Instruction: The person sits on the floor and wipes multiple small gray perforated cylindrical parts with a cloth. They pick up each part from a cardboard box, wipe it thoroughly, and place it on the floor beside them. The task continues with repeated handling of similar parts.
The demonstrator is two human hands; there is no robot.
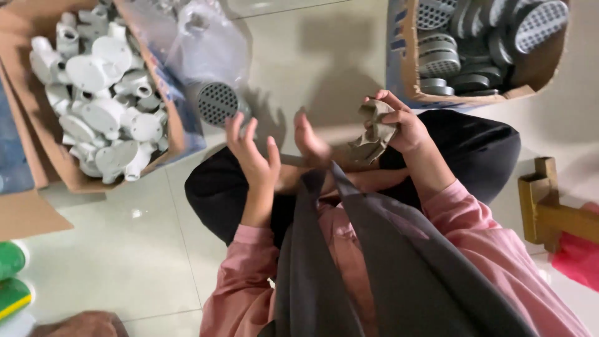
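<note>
While crumpled, cloth point(374, 132) hangs downward from right hand point(405, 128).

At ten o'clock a brown cardboard box point(32, 146) holds white plastic fittings point(103, 93). Beside it lies a grey round strainer point(218, 103) patterned with a grid of small holes. At one o'clock another brown box point(409, 62) holds dark grey perforated discs point(474, 37). The right hand point(404, 128) grips a dull brownish-grey rag point(374, 134). The sleeves point(240, 293) are pink, the trousers point(480, 146) black, the floor point(125, 256) pale cream tile.
</note>
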